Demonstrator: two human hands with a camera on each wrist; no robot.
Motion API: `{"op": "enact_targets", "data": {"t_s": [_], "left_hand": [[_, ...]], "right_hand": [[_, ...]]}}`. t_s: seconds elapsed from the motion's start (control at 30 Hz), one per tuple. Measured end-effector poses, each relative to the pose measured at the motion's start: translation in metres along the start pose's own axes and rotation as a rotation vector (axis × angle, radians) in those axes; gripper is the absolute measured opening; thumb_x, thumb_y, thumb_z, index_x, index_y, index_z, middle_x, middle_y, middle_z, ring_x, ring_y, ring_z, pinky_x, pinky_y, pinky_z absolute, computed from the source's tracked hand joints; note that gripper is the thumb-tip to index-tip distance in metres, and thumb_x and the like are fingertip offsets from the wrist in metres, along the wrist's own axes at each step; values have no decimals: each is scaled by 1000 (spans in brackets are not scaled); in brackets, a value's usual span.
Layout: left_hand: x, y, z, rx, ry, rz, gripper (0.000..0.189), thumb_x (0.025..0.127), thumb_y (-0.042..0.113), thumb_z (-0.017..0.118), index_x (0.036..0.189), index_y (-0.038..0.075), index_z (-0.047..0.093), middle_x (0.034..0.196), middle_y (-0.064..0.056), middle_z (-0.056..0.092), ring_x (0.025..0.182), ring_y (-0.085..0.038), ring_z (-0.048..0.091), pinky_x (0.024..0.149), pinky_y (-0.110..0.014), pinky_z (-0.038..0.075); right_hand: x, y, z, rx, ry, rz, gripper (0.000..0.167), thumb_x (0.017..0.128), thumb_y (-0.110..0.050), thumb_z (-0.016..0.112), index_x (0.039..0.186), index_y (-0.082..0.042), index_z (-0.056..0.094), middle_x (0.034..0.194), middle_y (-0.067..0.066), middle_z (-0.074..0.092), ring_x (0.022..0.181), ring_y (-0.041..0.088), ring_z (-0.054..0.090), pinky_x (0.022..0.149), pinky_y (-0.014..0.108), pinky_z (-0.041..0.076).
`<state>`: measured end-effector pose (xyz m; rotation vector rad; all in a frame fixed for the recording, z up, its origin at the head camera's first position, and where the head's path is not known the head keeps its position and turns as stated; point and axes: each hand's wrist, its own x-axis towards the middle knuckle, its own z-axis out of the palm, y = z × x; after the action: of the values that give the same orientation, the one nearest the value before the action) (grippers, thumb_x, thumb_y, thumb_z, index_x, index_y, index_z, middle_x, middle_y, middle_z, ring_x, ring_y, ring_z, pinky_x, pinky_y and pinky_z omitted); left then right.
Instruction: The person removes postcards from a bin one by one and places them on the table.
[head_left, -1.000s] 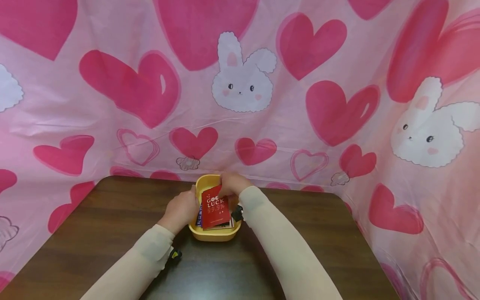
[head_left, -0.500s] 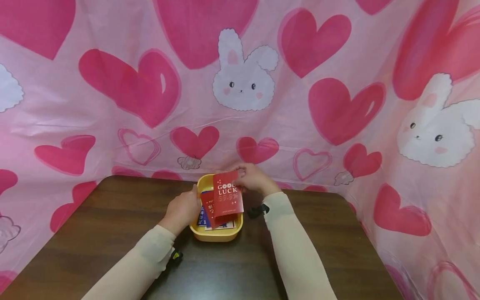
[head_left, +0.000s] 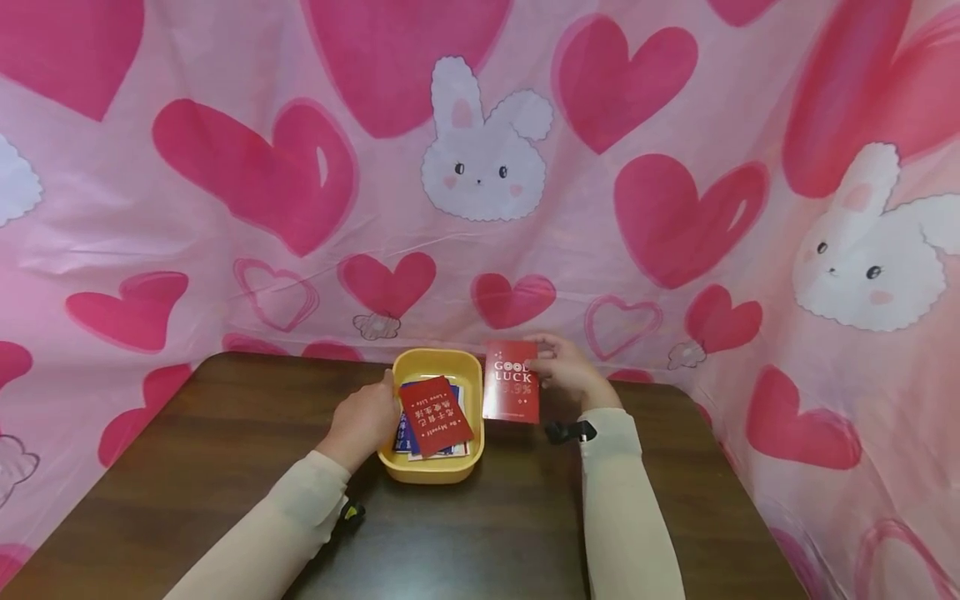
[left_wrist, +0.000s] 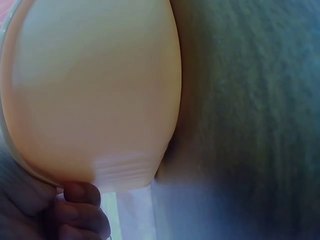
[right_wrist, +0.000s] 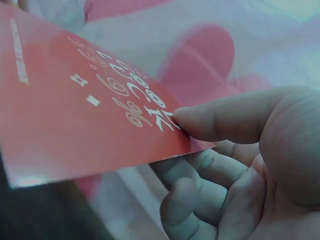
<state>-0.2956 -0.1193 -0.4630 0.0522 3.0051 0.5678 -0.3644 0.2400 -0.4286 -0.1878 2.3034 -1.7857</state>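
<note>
Thumb and fingers of my right hand [head_left: 567, 371] pinch a red "GOOD LUCK" card [head_left: 512, 381] by its right edge, held up just right of the yellow tray. In the right wrist view the thumb presses on the face of the card [right_wrist: 90, 115], with fingers curled behind it. My left hand [head_left: 367, 419] grips the left rim of the yellow tray [head_left: 431, 475]; its curled fingers [left_wrist: 80, 210] show at the rim in the left wrist view. Inside the tray lies another red card [head_left: 437, 417] with white writing, on top of blue and white cards [head_left: 405, 435].
The tray stands on a dark wooden table [head_left: 480, 533], near its far edge. Behind and to the right hangs a pink cloth [head_left: 375, 208] with hearts and rabbits. Both forearms wear cream sleeves, with dark wrist devices [head_left: 570, 431].
My right hand has lifted the "GOOD LUCK" card out of the tray and carried it to the right, uncovering the other red card. The left hand stays on the rim.
</note>
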Motion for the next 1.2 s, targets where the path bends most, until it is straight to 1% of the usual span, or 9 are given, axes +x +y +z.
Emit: {"op": "enact_targets", "data": {"t_s": [0.17,0.3,0.43,0.57,0.7,0.77,0.83,1.0,1.2], "left_hand": [[0,0,-1,4,-2,1,69,116,31,59,171,-4,40,130,-23,76,102,-35,76,92,-62,68],[1,0,-1,1,-3,-2,70,115,30,59,173,-4,38,134,-24,76,104,-36,76,92,-62,68],[1,0,-1,-3,-2,-1,70,115,30,59,173,-4,38,134,-25,76,104,-37,77,91,-62,68],[0,1,-2,-1,1,6,71,115,30,60,172,-5,38,131,-25,76,101,-36,77,89,-61,69],[0,0,-2,-3,13,15,70,114,27,60,172,-5,38,125,-24,78,94,-34,76,85,-60,69],[0,0,-3,-6,16,19,70,113,26,59,172,-6,37,122,-23,79,91,-33,76,83,-59,69],[0,-1,-3,-8,18,22,70,113,25,59,172,-6,37,120,-23,79,90,-32,75,82,-59,69],[1,-1,-3,-9,14,13,71,113,25,60,173,-5,37,123,-23,78,93,-34,76,84,-59,69],[1,0,-3,-6,5,-2,72,113,27,59,174,-4,36,132,-25,77,101,-36,77,89,-61,68]], "right_hand": [[-1,25,-12,-12,12,86,54,104,-5,74,156,-3,61,106,2,79,83,16,74,68,30,59],[1,41,-13,-47,-5,100,53,102,-7,77,154,-2,63,100,1,79,79,16,73,66,30,57],[3,47,-10,-118,-29,119,52,100,-12,82,149,-4,68,99,2,80,79,17,70,67,29,54],[7,50,-4,-201,-40,157,51,97,-15,85,146,-7,71,94,2,80,79,18,69,66,29,52],[8,49,3,-327,-34,145,50,94,-17,89,140,-6,74,84,2,76,74,17,69,64,30,52],[9,46,8,-406,-16,138,48,93,-17,91,137,-6,76,85,3,74,71,17,66,64,30,53],[9,43,14,-489,2,135,46,92,-17,93,134,-8,78,94,6,75,71,19,66,65,30,56],[8,37,25,-639,45,134,44,91,-15,94,132,-8,80,120,11,79,88,24,72,78,39,65],[9,36,32,-765,94,134,42,89,-16,96,128,-9,83,129,12,81,109,29,72,106,54,62]]}}
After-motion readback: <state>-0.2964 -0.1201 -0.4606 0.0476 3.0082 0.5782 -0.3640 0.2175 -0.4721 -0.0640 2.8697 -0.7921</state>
